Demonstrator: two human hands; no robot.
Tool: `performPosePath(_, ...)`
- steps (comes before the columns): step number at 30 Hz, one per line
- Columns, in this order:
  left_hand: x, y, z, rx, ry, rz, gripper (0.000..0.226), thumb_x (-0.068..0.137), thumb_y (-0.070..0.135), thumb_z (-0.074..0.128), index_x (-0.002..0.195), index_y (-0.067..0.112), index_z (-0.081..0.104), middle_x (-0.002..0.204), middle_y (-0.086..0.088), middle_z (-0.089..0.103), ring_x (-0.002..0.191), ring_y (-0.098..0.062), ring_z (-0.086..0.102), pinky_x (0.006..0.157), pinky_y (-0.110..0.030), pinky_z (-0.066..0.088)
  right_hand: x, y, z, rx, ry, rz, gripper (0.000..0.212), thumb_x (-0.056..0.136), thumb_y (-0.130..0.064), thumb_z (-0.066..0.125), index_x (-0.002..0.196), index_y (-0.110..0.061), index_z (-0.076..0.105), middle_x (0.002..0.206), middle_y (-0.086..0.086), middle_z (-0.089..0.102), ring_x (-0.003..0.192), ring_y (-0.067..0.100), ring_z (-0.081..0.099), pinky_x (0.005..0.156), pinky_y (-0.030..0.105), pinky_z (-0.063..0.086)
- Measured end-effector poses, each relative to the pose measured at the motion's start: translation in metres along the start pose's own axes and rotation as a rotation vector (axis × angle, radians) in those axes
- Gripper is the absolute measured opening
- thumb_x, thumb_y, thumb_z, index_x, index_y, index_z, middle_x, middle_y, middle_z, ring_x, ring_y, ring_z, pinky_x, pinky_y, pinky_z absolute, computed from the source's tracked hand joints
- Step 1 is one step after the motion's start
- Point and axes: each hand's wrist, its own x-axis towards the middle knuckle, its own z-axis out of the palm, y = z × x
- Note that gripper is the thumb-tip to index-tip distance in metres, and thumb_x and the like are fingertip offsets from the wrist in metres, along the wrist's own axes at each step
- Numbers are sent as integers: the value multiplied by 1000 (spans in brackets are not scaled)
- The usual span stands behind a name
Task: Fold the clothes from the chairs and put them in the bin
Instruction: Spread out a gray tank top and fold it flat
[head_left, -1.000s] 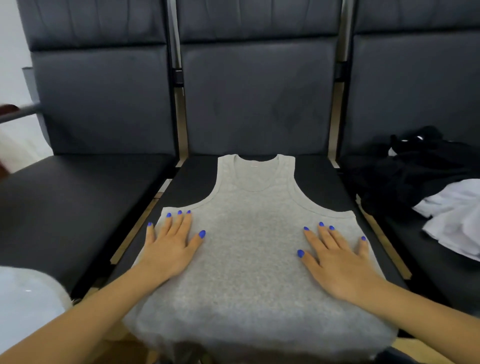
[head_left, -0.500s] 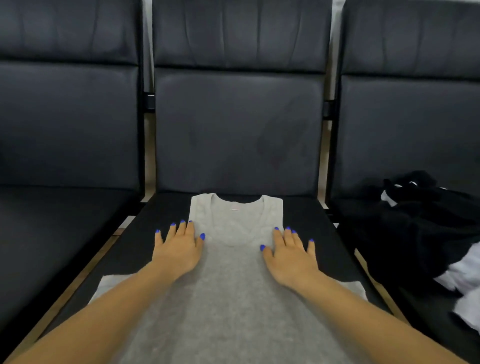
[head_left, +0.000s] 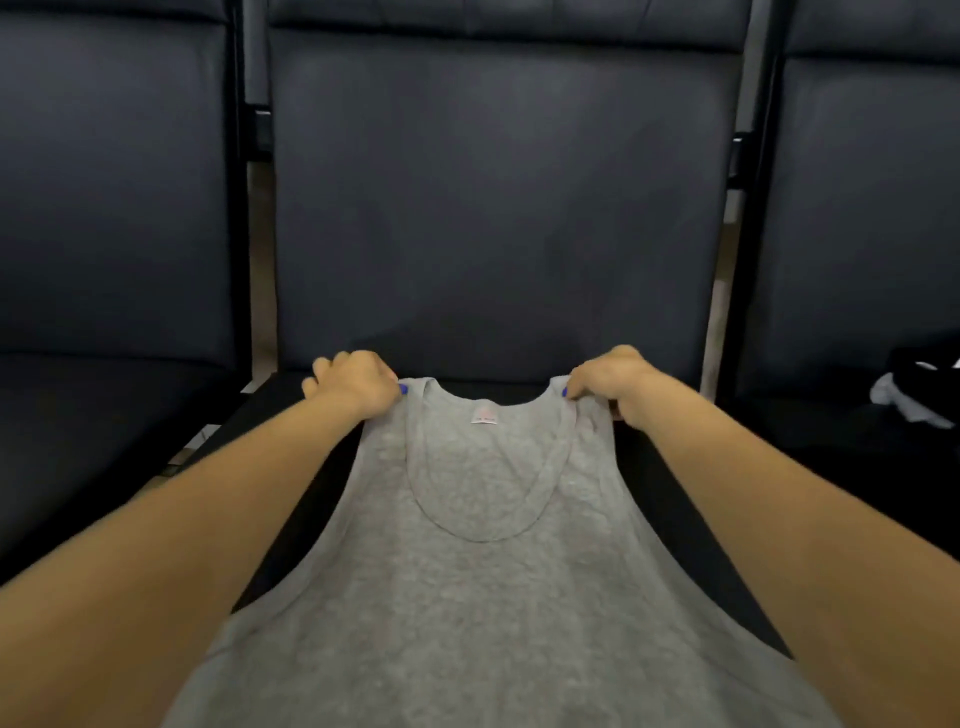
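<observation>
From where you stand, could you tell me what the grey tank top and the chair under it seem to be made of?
Grey tank top: soft heathered knit, likely cotton jersey; matte, speckled, bunching where the hands pinch its straps. Chair: smooth dark upholstery with faint sheen and stitched seams, probably leather or vinyl.

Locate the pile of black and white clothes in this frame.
In the head view, the pile of black and white clothes lies at the far right edge, on the dark chair seat right of the grey tank top.
</observation>
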Motion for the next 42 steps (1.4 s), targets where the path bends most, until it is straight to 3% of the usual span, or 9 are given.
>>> performPosePath(4, 1, 2, -21, -305, -66, 35, 11, 88, 13, 67, 81, 10, 60, 98, -9, 61, 106, -29, 54, 90, -37, 45, -3, -9, -16, 23, -39, -54, 39, 76, -1, 75, 113, -3, 65, 112, 14, 63, 100, 26, 61, 69, 33, 51)
performPosePath(9, -31, 10, -91, -530, -85, 81, 27, 85, 3, 69, 103, 14, 53, 87, -4, 59, 79, -17, 59, 63, -28, 47, -53, -40, -55, 121, -80, -213, 21, 78, -4, 74, 99, -9, 72, 99, 5, 68, 92, 17, 62, 60, 24, 46)
performPosePath(17, -166, 17, -229, -491, -65, 365, 27, 77, 9, 76, 100, 16, 66, 78, 0, 68, 78, -12, 62, 65, -26, 49, -201, -76, -149, 74, -215, -538, 9, 81, -4, 71, 84, -12, 70, 80, 1, 71, 75, 11, 67, 66, 20, 56)
performPosePath(19, -206, 14, -254, -487, -77, 424, 42, 64, 23, 84, 102, 18, 66, 71, 4, 71, 79, -11, 66, 65, -25, 49, -238, -75, -169, 66, -235, -586, 9, 79, -5, 71, 85, -11, 69, 81, 2, 71, 77, 12, 67, 72, 21, 58)
performPosePath(22, -259, 2, -277, -463, -49, 519, 88, 17, 66, 87, 96, 30, 67, 73, 4, 73, 70, -3, 67, 57, -19, 54, -289, -71, -192, 74, -274, -640, 27, 60, -17, 78, 84, -10, 71, 82, 3, 72, 78, 12, 69, 74, 23, 58)
performPosePath(32, -379, -69, -244, -431, -192, 549, 67, 30, 73, 83, 88, 43, 71, 70, -2, 73, 60, -5, 66, 56, -22, 56, -395, 4, -199, -123, -504, -605, 8, 70, -9, 73, 77, -12, 72, 79, 6, 74, 72, 12, 70, 65, 16, 54)
performPosePath(35, -400, -92, -221, -444, -277, 496, 41, 49, 50, 87, 86, 44, 70, 71, -4, 73, 64, -9, 70, 66, -29, 56, -407, 35, -182, -117, -599, -543, 11, 63, -22, 77, 74, -21, 74, 81, 8, 73, 75, 16, 69, 70, 25, 58)
performPosePath(38, -411, -116, -198, -464, -356, 427, 52, 39, 61, 87, 85, 40, 73, 72, -10, 72, 67, -20, 70, 63, -22, 56, -415, 68, -160, -153, -657, -449, 29, 54, -38, 80, 77, -23, 74, 87, 17, 71, 81, 25, 67, 83, 43, 55)
performPosePath(42, -414, -138, -163, -488, -494, 336, 69, 25, 68, 87, 84, 33, 75, 73, -13, 71, 66, -15, 68, 65, -22, 56, -413, 102, -140, -206, -736, -336, 12, 76, -12, 79, 84, -18, 72, 95, 20, 70, 83, 25, 64, 89, 54, 51)
